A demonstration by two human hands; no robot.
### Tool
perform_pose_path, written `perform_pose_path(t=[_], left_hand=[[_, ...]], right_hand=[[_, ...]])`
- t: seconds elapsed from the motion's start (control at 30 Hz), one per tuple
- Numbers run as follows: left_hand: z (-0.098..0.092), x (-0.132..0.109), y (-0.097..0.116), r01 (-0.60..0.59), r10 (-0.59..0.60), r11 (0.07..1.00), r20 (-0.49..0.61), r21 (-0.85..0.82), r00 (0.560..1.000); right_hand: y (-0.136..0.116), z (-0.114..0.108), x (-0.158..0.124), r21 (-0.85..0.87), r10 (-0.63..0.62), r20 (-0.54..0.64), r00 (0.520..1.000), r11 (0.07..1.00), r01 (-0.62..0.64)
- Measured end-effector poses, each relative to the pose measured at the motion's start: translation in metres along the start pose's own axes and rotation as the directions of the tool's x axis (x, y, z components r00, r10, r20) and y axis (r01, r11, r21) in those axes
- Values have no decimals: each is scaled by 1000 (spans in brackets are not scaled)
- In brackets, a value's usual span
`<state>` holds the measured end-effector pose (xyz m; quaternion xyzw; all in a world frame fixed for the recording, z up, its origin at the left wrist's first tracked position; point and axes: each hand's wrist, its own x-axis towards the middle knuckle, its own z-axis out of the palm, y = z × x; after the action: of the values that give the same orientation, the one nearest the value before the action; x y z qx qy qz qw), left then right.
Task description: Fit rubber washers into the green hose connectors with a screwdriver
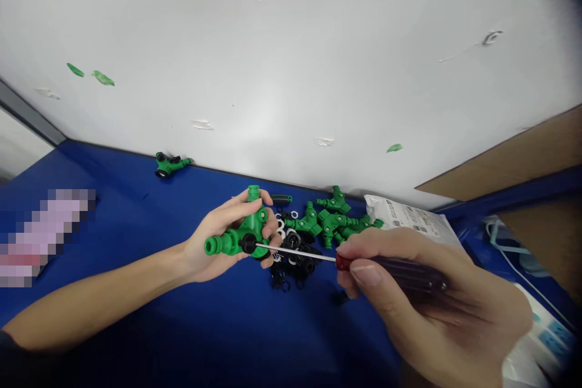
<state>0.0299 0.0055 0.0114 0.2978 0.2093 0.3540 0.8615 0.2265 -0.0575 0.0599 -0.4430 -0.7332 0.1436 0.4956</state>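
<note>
My left hand [204, 236] is closed around a green plastic Y-shaped hose splitter [231, 241] that has a black knob [248, 243] on it. My right hand [436, 303] grips the dark handle of a screwdriver [404, 273], thumb and index finger at its red collar. The thin metal shaft runs left, and its tip meets the splitter at the black knob. Just behind the splitter lies a heap of black and white rings and caps [300, 254]. Beyond it are several green splitter bodies [331, 221] in a pile.
A splitter with black fittings [170, 165] lies at the back left of the blue table [159, 327]. A pale wall [273, 73] rises behind. At right are a white plastic bag [413, 221] and a cable [522, 267]. A green-edged tool [280, 199] lies behind my left hand.
</note>
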Motion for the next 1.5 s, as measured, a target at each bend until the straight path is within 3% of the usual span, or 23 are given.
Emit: perform_pose_path(t=[0.17, 0.4, 0.57, 0.67, 0.8, 0.93, 1.0, 1.13, 1.33, 1.5], left_hand=[[-1, -2, -2, -30, 36, 993, -59, 111, 998], [-2, 2, 2, 83, -69, 995, -193, 62, 979], [-5, 4, 3, 174, -154, 983, -241, 63, 958], [-3, 1, 7, 197, -195, 980, -195, -9, 961], [-1, -7, 17, 41, -43, 998, -42, -44, 998], [-8, -14, 23, -23, -9, 989, 213, 147, 977], [-10, -16, 21, -99, 25, 957, 266, 271, 964], [-7, -18, 17, -247, 204, 871, 146, 425, 968], [-7, -16, 18, -100, 79, 860, 62, 500, 995], [-5, -15, 15, -66, 74, 843, 5, 534, 997]], right_hand=[[-3, -4, 3, -203, 52, 93, 994, 979, -32], [0, -13, -4, -147, -62, 292, 955, 983, 109], [-2, -8, 0, -210, 72, 280, 957, 978, -12], [-3, -5, 7, -208, 131, 222, 966, 975, -84], [-2, -6, 12, -202, 211, 173, 962, 964, -175], [-3, -7, 12, -188, 217, 151, 964, 964, -187], [-4, -7, 9, -198, 220, 134, 966, 961, -191], [-7, -8, 4, -224, 171, 92, 981, 963, -147], [-2, -8, -2, -191, 21, 161, 987, 982, 10], [-3, -6, -4, -220, 14, 106, 994, 975, 10]])
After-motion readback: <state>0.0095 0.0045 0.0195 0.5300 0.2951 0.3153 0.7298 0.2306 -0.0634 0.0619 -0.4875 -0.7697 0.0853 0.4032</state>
